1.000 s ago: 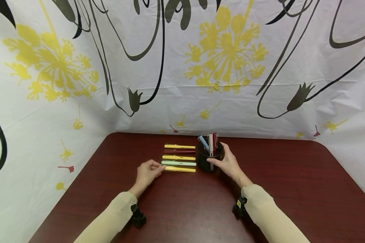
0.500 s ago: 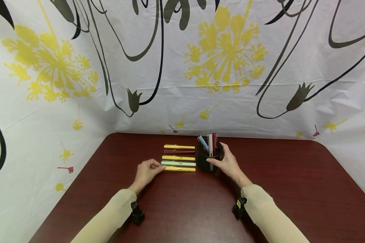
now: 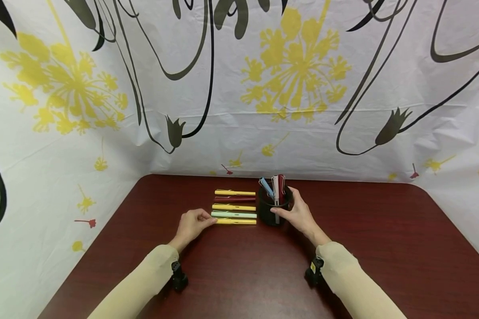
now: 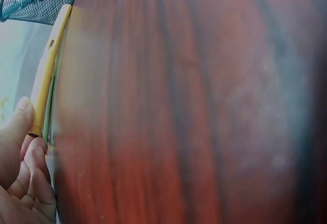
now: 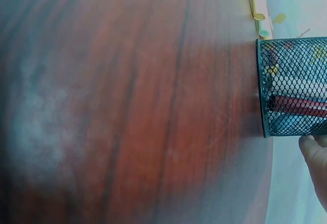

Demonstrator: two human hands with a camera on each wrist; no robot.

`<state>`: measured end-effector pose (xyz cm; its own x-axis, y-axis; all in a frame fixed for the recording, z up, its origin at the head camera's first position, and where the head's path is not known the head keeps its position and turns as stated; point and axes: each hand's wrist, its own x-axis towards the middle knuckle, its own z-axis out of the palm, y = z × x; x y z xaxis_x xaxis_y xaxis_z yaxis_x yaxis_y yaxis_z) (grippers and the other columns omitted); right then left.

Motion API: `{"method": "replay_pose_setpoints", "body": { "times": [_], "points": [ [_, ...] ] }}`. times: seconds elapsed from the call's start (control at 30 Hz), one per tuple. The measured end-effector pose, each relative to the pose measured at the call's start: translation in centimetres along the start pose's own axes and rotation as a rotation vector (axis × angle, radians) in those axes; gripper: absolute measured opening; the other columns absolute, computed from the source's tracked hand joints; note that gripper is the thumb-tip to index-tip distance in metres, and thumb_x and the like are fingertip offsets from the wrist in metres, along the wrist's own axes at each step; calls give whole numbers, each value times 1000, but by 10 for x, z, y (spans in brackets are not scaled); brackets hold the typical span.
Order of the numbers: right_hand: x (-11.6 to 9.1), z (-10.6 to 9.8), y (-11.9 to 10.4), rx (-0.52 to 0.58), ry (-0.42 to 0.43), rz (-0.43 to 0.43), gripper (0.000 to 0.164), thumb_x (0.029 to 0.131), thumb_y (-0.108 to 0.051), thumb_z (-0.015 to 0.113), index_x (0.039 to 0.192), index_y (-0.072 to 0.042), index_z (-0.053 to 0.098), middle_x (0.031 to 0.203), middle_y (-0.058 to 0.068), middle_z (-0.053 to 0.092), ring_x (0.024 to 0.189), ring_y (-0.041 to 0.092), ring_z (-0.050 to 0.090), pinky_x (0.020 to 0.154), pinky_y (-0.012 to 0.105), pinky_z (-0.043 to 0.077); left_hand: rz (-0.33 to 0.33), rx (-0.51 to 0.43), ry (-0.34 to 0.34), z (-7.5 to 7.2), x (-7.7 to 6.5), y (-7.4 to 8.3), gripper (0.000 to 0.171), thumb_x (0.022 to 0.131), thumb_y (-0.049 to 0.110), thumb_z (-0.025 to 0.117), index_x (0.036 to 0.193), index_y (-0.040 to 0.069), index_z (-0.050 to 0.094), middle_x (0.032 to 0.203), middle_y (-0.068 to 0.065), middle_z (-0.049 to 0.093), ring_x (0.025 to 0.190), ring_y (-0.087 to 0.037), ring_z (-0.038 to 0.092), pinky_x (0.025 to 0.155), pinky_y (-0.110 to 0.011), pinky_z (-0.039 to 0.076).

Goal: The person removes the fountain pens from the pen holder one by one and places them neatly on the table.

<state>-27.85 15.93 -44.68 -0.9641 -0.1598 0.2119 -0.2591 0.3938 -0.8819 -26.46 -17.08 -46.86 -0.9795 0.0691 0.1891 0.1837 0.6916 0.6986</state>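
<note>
Several pens lie in a row, roughly parallel, on the dark red table: a yellow pen nearest me, then a mint green pen, another yellow, a dark red pen and a yellow one at the back. My left hand pinches the left end of the nearest yellow pen; the left wrist view shows my thumb against that end. To the right of the row stands a black mesh pen holder, gripped at its right side by my right hand. Blue, white and red pens stand in it.
The brown-red table ends at a back edge just behind the pens and holder. Beyond it hangs a white floral-patterned sheet, which also runs along the left and right sides. Black wrist cameras sit on both sleeves.
The nearest yellow pen has shifted slightly toward the mint green one, with my left hand at its end. My right hand and the holder stay in place.
</note>
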Motion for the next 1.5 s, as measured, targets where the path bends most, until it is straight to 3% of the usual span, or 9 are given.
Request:
{"method": "replay_pose_setpoints", "body": {
  "times": [0.37, 1.5],
  "points": [
    [1, 0, -1, -5, -2, 6, 80, 79, -22, 77, 142, -7, 30, 134, 18, 48, 120, 34, 50, 93, 50, 45, 43, 50, -28, 1, 4, 0, 13, 78, 30, 77, 76, 18, 70, 64, 8, 63, 55, -5, 54, 52, -23, 44],
    [1, 0, 0, -16, -11, 21, 79, 80, -23, 76, 142, -8, 29, 135, 18, 48, 119, 33, 50, 93, 48, 44, 36, 57, -42, 0, 3, -1, 16, 78, 30, 77, 84, 16, 72, 73, 5, 68, 64, -5, 58, 62, -26, 51]
  ]
}}
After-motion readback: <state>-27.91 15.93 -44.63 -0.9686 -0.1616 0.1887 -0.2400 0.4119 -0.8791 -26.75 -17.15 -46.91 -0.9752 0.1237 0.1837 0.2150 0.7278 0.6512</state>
